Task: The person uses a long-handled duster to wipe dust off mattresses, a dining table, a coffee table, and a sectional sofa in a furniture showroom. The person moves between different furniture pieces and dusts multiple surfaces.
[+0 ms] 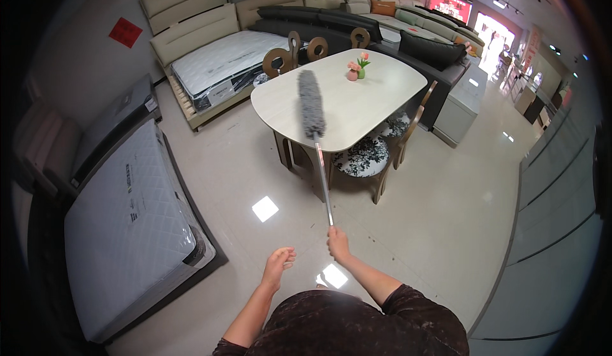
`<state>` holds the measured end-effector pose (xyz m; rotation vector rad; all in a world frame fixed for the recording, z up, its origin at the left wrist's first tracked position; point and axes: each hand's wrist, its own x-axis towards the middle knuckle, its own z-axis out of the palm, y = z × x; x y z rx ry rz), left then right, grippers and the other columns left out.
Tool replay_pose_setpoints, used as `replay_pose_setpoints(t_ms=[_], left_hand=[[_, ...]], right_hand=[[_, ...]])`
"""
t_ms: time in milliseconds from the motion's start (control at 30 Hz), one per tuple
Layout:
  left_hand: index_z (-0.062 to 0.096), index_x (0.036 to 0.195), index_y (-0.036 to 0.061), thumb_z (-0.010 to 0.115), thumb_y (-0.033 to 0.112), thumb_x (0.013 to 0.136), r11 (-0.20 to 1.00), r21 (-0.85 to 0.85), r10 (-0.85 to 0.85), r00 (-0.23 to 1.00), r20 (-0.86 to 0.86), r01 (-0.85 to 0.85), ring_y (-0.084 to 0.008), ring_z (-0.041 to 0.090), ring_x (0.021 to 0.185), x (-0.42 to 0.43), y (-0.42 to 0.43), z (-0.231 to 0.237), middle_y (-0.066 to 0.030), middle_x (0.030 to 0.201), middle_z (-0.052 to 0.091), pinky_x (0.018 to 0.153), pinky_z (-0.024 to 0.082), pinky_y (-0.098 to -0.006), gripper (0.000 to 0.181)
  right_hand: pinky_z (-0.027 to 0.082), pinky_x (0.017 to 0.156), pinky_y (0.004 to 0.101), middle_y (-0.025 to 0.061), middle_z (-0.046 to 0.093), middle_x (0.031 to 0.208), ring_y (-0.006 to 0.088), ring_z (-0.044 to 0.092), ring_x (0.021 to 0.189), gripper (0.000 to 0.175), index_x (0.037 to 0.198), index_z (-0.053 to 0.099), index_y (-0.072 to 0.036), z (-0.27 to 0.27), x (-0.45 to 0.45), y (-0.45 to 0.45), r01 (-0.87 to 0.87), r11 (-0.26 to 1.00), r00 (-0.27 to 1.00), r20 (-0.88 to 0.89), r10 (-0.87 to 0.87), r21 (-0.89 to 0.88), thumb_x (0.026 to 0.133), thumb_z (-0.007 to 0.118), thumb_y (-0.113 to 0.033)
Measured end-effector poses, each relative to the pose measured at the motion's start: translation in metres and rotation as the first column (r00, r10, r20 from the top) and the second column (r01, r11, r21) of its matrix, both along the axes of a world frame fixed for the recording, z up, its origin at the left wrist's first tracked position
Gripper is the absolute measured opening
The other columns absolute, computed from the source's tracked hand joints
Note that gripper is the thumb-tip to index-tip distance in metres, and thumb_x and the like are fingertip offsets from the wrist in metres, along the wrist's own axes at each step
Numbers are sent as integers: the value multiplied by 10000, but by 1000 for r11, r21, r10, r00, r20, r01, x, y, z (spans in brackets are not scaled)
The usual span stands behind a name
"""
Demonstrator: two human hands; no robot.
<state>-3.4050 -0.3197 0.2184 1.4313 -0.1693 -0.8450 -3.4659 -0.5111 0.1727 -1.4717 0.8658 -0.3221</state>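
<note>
My right hand is closed around the lower end of a long metal-handled duster. Its fluffy grey head is over the near left part of a pale dining table; whether it touches the top I cannot tell. My left hand hangs in front of my body over the floor, fingers loosely curled and holding nothing. Toward the table's far side stand a pink vase and a green vase with artificial-looking flowers.
Wooden chairs with patterned seats stand at the table's right, others at its far left. A plastic-wrapped mattress lies at left, a bed behind. A dark sofa adjoins the table's far right. Glossy panels line the right.
</note>
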Motion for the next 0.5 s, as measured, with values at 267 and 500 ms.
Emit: replay_pose_setpoints(t_ms=[267,500], left_hand=[[505,967,57,393,186,837,1000,-8,27,995,-101,-28,-118,508,768,4,-9,-19,-47,859,542,682,427,-265,215],[519,958,33,429,201,820,990,11,139,973,-187,-140,-132,515,761,17,-19,-20,-57,854,551,687,423,-257,236]], right_hand=[[323,296,273,49,401,476,138,389,341,334,701,419,-35,-25,16,-61,207,978,977,-57,-207,-13,839,328,-325],[349,309,325,80,421,474,187,422,342,350,695,413,6,-28,55,-77,113,992,983,-140,-120,-54,845,335,-301]])
